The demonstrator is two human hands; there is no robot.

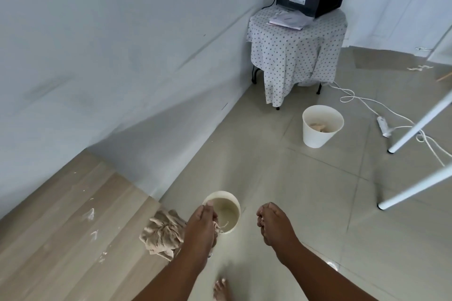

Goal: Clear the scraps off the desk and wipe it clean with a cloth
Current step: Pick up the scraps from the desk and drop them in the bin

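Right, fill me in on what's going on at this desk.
A person stands at the edge of a wooden desk that still has small white scraps scattered on it. Their left hand holds a small cream tub just off the desk edge, with a bit of scrap at the fingers over it. The right hand is loosely curled beside it; whether it holds anything is unclear. A crumpled beige cloth lies at the desk's edge, not in use. A white bin with scraps stands on the floor.

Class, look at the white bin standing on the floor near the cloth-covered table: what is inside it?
The white bin holds a small heap of beige crumpled scraps at the bottom. Its near wall hides the rest of the inside.
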